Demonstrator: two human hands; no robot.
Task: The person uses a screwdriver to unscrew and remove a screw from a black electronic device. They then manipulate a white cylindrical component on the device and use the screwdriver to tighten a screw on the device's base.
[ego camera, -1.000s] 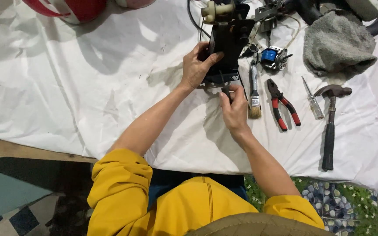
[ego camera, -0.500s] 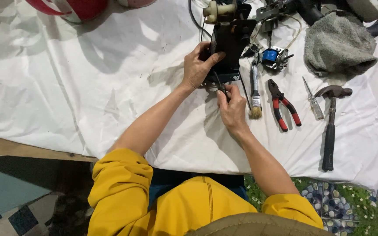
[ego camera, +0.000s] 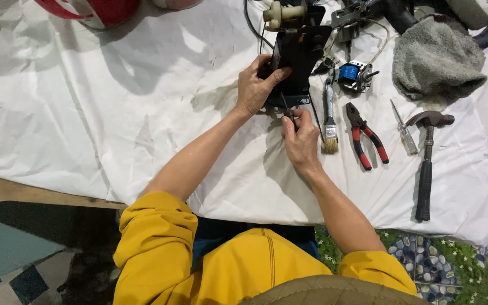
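Two hands meet at the black metal bracket standing on my white-sheeted counter: my left hand clamps its lower edge, my right hand pinches a thin dark tool against its underside. Beside them lies a small bristle paintbrush.

Bare white sheet lies open leftward; paintbrush, pliers and hammer crowd the right.

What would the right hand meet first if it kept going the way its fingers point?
The right hand points up the table with a thin dark tool pinched in its fingers. It would probably first meet the black metal part held by the left hand; depth is unclear.
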